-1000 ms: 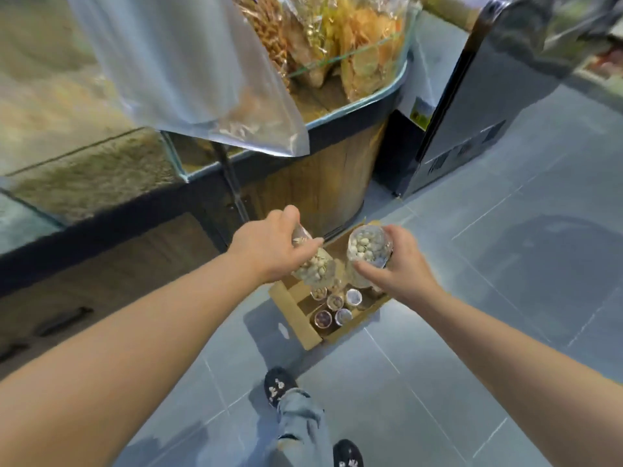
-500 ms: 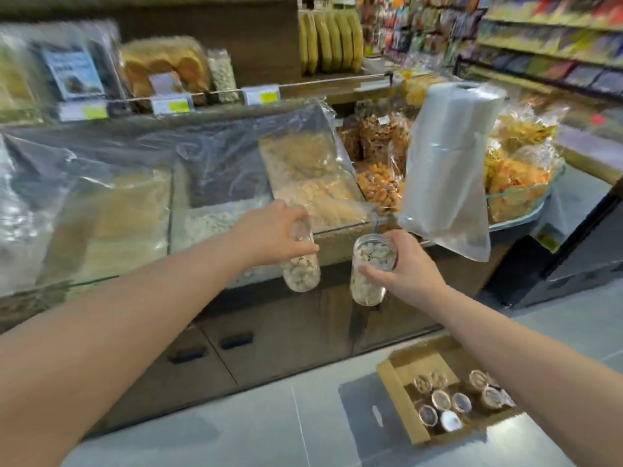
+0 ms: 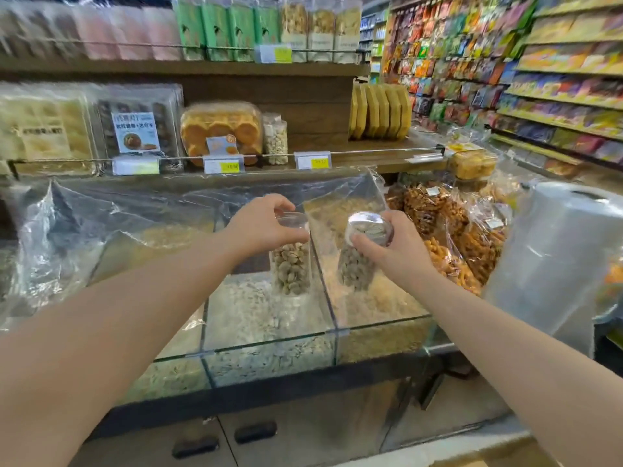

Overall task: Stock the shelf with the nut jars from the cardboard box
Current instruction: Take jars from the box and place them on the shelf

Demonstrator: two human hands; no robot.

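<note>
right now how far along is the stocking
Done: one shelved jar seems to stand on the shelf. In hand: the left grip holds the left jar by its lid, the right grip holds the tilted right jar, both over the bins. Left: shelving these two; the box is out of view, so I cannot count the rest.

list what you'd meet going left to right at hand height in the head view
left hand, left nut jar, right nut jar, right hand, orange snack bags, plastic bag roll
</note>
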